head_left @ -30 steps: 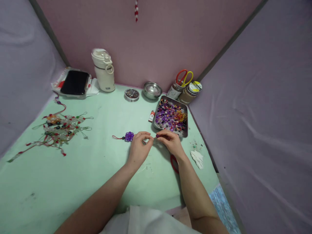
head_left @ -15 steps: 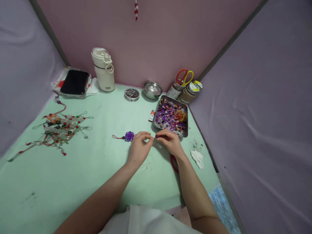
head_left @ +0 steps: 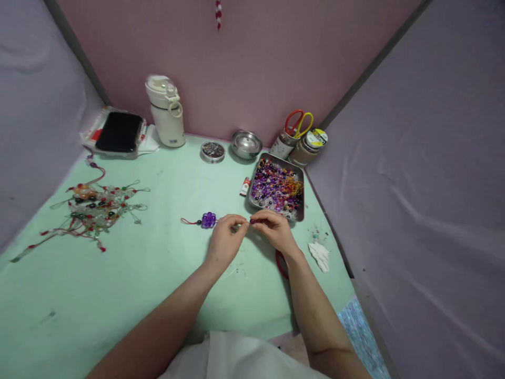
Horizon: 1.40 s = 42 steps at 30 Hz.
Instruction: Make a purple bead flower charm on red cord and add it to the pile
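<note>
Toward desk's [head_left: 138, 279] right edge, right hand [head_left: 276, 231] clamped on purple bead [head_left: 253, 221]; left hand [head_left: 225, 238] just beside, fingertips together, grip too small to tell. Purple charm [head_left: 209, 220] just left; bead tray [head_left: 302, 211] near far right corner.

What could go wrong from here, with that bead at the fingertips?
1. The dark purple bead is held only by the right hand's fingertips, so it could slip and roll across the table.
2. The tray of beads sits just beyond that hand; a knock might spill some.
3. A red loop handle shows beside the right forearm, which might catch it.
</note>
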### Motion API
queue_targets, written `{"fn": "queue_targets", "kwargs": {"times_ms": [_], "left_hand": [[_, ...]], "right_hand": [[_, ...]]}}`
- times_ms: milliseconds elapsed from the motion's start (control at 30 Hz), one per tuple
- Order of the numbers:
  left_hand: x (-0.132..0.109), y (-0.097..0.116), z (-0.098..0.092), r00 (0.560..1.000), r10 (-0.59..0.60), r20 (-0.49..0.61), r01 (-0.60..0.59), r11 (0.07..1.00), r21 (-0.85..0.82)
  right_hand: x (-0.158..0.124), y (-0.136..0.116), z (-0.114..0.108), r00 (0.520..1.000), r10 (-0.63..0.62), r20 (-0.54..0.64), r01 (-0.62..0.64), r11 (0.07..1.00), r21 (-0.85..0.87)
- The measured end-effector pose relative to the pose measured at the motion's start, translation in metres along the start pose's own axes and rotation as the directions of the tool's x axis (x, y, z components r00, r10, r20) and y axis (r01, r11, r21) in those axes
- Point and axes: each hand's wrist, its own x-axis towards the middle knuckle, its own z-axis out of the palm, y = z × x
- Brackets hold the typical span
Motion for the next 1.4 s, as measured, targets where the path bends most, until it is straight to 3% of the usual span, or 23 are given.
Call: {"fn": "queue_targets", "kwargs": {"times_ms": [133,400,600,800,1167,1400], "left_hand": [[-0.0007,-0.0010,-0.0008,0.999,-0.046,0.024,0.047,0.999,-0.026],[-0.0007,-0.0034,0.0001,0.973,-0.180,0.145,0.212,0.945,-0.248],[0.0027,0.0002,-0.0015,0.915,-0.250,0.315,0.365,0.847,-0.386],[0.0038,-0.0025,-0.0046,0.874,-0.211,0.439,0.417,0.788,-0.452],[0.0036,0.0002,-0.0063,0.872,-0.191,0.451,0.431,0.737,-0.521],[0.0031,0.0032,-0.0079,0.846,-0.214,0.488,0.479,0.706,-0.521]], "right_hand": [[-0.0005,0.0006,0.0004,1.000,-0.019,0.001,0.019,1.000,-0.010],[-0.0008,-0.0031,0.0008,0.999,-0.037,0.020,0.036,0.999,0.017],[-0.0015,-0.0019,0.0004,0.998,-0.047,0.050,0.046,0.998,0.034],[-0.0027,0.0030,-0.0015,0.996,-0.040,0.078,0.030,0.992,0.124],[-0.0022,0.0029,-0.0009,0.998,0.008,0.057,-0.020,0.974,0.225],[-0.0025,0.0038,-0.0006,0.998,0.015,0.058,-0.028,0.972,0.233]]}}
